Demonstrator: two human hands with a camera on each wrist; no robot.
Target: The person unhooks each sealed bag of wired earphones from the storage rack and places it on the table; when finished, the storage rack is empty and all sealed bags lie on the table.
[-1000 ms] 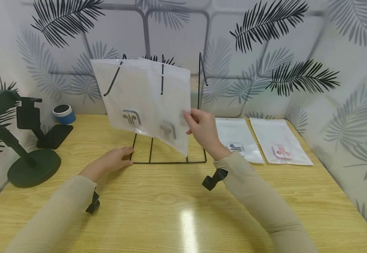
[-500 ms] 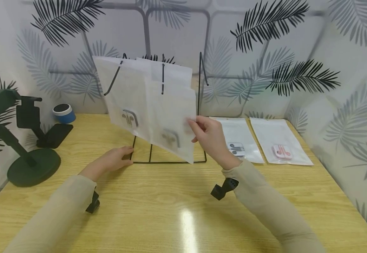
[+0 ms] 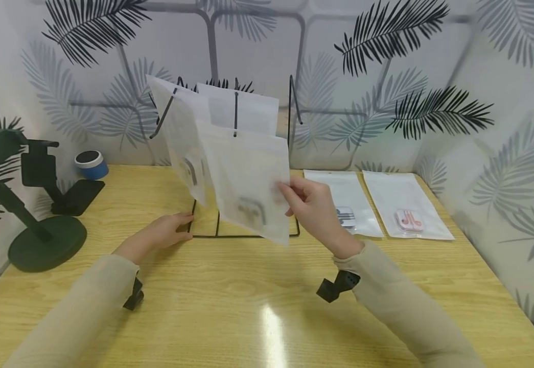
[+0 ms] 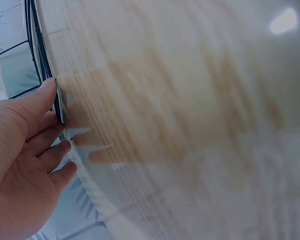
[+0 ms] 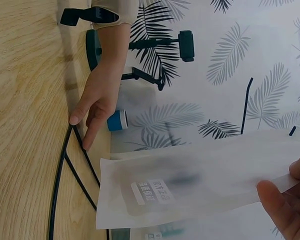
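Observation:
My right hand [image 3: 310, 202] pinches the right edge of a white zip pouch [image 3: 248, 163] with an earphone case showing faintly near its bottom. The middle hook's tip shows at this pouch's top edge. Behind it another white pouch [image 3: 244, 107] hangs on the same hook, and a third pouch [image 3: 181, 138] is turned sideways on the left hook. In the right wrist view, the gripped pouch [image 5: 210, 185] shows a printed label. Low at the black wire rack's [image 3: 230, 236] front left corner, my left hand [image 3: 161, 235] rests its thumb and fingertips against the wire.
Two white pouches with earphone cases, one dark [image 3: 346, 217] and one pink [image 3: 409, 221], lie flat to the right of the rack. To the left stand a green stand [image 3: 48, 243], a black phone holder [image 3: 75, 197] and a blue jar [image 3: 92, 166].
My right hand has drawn the front pouch forward, down and to the right, uncovering the pouch behind it. The left pouch has swung sideways. My left hand has stayed at the rack's corner.

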